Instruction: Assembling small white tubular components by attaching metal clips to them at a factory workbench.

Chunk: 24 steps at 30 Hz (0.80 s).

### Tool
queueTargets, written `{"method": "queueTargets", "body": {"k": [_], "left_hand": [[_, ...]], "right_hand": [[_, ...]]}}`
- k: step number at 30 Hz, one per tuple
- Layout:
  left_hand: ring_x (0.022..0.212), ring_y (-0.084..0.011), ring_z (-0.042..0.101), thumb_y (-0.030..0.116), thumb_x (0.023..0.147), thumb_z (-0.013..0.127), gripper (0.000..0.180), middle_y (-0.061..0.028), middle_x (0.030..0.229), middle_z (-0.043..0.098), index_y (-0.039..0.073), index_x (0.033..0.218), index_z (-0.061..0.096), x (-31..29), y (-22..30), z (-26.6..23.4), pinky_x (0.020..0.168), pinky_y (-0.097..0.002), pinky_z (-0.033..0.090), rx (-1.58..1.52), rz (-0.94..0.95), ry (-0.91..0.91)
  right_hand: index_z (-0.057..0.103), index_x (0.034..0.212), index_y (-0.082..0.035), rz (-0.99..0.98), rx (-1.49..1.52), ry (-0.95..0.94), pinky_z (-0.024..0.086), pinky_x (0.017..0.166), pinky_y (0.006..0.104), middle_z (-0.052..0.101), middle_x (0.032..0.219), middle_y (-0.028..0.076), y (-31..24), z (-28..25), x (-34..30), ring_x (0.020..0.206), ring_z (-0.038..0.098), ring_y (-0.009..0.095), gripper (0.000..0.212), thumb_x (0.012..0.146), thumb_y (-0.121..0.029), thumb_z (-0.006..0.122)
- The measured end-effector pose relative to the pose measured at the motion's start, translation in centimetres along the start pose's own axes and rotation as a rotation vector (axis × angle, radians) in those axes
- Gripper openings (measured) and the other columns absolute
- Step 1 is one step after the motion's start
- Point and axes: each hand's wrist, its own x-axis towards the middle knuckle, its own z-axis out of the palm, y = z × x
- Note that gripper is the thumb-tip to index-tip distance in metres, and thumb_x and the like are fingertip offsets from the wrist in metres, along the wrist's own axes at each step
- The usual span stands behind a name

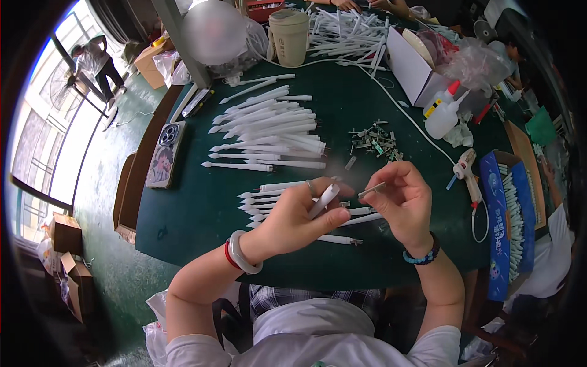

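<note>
My left hand (292, 215) is closed round a white candle-shaped stick (323, 201), its blunt end pointing up toward my right hand. In the fingertips of my right hand (403, 205) is a small, thin metal-and-plastic part (372, 190), held a little apart from the stick. Beneath both hands lies a row of white flame-tipped sticks (269, 199), several with small metal pieces at their ends. Beyond them is a larger batch of the same sticks (275, 122). Just past my right hand sits a loose pile of small metal parts (376, 142).
On the green table (189, 214) are a phone (166, 153), a lidded cup (288, 38), a glue gun (468, 174), glue bottles (443, 113) and a blue box of sticks (498, 226). A white cord (391, 92) crosses the right side. Other people's hands (348, 5) show at the far edge.
</note>
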Motion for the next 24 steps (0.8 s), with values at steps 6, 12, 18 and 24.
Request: {"method": "queueTargets", "body": {"k": [6,12,18,24], "left_hand": [[0.060,-0.0054,0.044,0.017,0.084,0.062,0.020,-0.0004,0.071,0.053,-0.001,0.088,0.057,-0.3,-0.2,0.7,0.054,-0.0197,0.037,0.080,-0.009,0.059],[0.060,-0.0068,0.045,0.011,0.086,0.056,0.013,-0.0018,0.073,0.052,0.002,0.094,0.050,-0.6,0.8,0.6,0.052,-0.0216,0.037,-0.178,-0.116,0.016],[0.056,-0.0045,0.041,0.005,0.090,0.042,0.013,-0.0039,0.080,0.049,0.002,0.102,0.040,-0.6,0.4,1.0,0.052,-0.0179,0.034,-0.004,0.002,0.019],[0.059,-0.0045,0.041,0.005,0.090,0.042,0.013,-0.0020,0.079,0.049,0.000,0.102,0.043,-0.5,0.4,0.9,0.053,-0.0180,0.035,0.012,0.012,-0.045]], "right_hand": [[0.051,0.100,-0.001,-0.092,-0.035,-0.130,0.048,0.072,0.0199,0.057,0.091,0.006,0.7,0.9,-0.9,0.083,0.057,0.010,0.025,0.078,0.001,0.064],[0.052,0.101,0.000,-0.048,0.089,0.033,0.047,0.075,0.0210,0.058,0.093,0.007,0.1,1.3,-0.9,0.085,0.057,0.010,0.026,0.078,0.000,0.064],[0.056,0.099,0.001,-0.032,0.207,0.045,0.048,0.077,0.0227,0.060,0.103,0.014,0.5,1.2,-0.5,0.091,0.059,0.014,0.024,0.077,0.002,0.064],[0.055,0.100,0.002,0.124,0.252,0.027,0.050,0.076,0.0234,0.063,0.098,0.013,0.2,1.0,-0.7,0.088,0.061,0.014,0.024,0.077,0.001,0.065]]}}
